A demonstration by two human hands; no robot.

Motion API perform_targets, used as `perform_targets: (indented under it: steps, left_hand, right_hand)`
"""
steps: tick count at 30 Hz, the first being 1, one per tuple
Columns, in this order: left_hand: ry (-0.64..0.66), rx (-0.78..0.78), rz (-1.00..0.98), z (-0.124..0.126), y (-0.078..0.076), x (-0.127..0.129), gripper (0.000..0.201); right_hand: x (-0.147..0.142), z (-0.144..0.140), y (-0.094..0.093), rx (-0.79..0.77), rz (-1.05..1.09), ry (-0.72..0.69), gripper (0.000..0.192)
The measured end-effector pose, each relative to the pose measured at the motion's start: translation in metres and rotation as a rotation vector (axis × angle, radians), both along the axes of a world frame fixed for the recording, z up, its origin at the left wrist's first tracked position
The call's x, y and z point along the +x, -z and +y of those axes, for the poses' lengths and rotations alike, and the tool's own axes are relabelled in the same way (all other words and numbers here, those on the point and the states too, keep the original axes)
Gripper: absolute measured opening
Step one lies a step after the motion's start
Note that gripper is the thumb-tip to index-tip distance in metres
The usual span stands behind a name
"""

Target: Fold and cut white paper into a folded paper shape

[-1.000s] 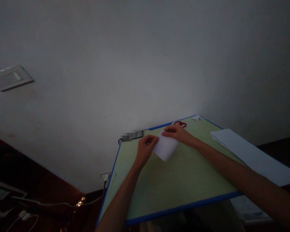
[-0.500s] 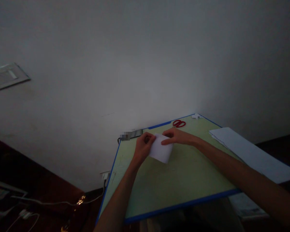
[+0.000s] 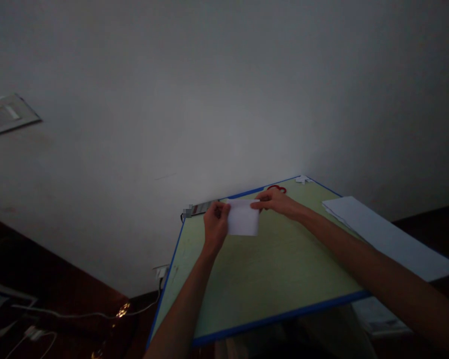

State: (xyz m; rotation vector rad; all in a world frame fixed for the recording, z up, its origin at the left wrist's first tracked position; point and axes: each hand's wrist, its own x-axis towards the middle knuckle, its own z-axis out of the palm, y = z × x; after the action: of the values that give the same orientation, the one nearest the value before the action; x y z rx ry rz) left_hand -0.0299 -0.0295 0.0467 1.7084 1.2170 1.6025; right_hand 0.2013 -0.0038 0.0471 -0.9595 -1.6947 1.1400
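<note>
the folded white paper (image 3: 243, 222) is pinched at its left edge by the left hand (image 3: 215, 225) and at its far right corner by the right hand (image 3: 278, 202), low over the far part of the green board (image 3: 269, 279). edges are best kept aligned and taut before creasing. red scissors (image 3: 277, 188) lie just beyond.

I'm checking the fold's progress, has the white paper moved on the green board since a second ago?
Yes. The white paper has turned square and shifted toward the green board's far blue edge, closer to the red scissors, between both hands.
</note>
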Motion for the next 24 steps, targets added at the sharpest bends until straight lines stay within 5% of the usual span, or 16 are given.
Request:
perform_targets:
  steps: [10,14,18,24]
  left_hand:
    - [-0.049,0.016,0.013,0.002,0.002,-0.002,0.019]
    - [-0.095,0.018,-0.011,0.000,0.004,-0.003,0.020]
    - [-0.107,0.005,-0.039,0.001,0.004,-0.004,0.021]
    - [-0.120,-0.029,-0.075,0.005,0.006,-0.005,0.028]
  right_hand:
    - [-0.002,0.001,0.002,-0.037,0.074,0.029,0.039]
    - [-0.019,-0.008,0.007,-0.178,0.149,0.109,0.040]
    - [-0.034,-0.014,0.016,-0.326,0.253,-0.013,0.039]
    - [-0.036,-0.008,0.023,-0.214,0.265,0.031,0.041]
